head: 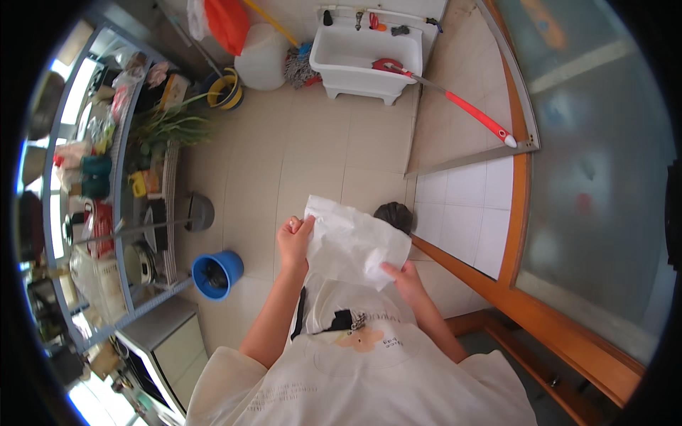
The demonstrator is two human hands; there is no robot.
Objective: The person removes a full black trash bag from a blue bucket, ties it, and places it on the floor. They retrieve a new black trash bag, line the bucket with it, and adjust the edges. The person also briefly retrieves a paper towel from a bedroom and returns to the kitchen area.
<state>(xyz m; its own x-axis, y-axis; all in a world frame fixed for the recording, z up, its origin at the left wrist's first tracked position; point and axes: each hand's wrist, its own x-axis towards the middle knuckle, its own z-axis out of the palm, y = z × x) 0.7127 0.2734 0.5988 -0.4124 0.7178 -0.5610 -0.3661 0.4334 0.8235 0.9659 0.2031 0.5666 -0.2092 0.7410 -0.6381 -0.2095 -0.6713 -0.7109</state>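
Note:
A crumpled white sheet, thin paper or cloth, (354, 237) is stretched between my two hands in front of my shirt. My left hand (295, 234) pinches its upper left corner between thumb and fingers. The lower right part is gripped by my right hand (403, 276), thumb on top. Just beyond the sheet's right side, a dark plastic bag (394, 216) rests on the floor, partly covered by the sheet. To the left of my left forearm stands a blue bucket (218, 275) with a black bag inside.
A white sink (366, 53) holds a red-handled mop (479, 116). Nearby are a string mop (302, 66), a white bin (261, 58) and a yellow-rimmed bucket (225, 90). Loaded metal shelves (123, 122) line the left, beside a grey dustpan (201, 212). A wood-framed glass door (516, 223) stands right.

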